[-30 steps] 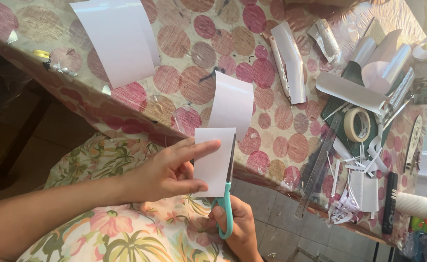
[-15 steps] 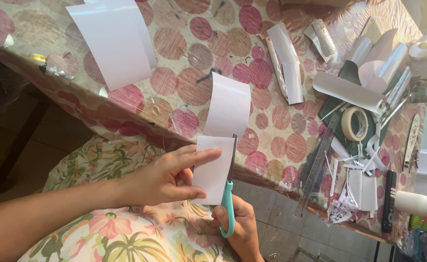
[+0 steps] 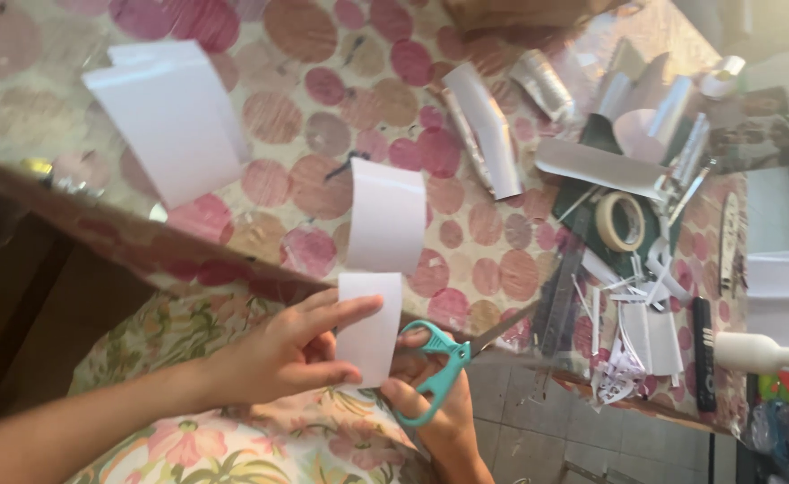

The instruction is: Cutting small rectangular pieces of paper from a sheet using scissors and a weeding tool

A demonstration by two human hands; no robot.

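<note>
Left hand (image 3: 282,354) pinches a small white rectangular paper strip (image 3: 369,327) between thumb and fingers, held upright just off the near edge of the pink-dotted table (image 3: 323,90). Right hand (image 3: 430,403) grips teal-handled metal scissors (image 3: 444,358), fingers through the loops, blades pointing right beside the strip; a curled white paper sheet (image 3: 385,215) lies on the table just beyond

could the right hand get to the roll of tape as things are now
Probably not freely: the right hand is holding the teal scissors below the table edge, and the roll of tape lies further up the table among paper scraps.
</note>
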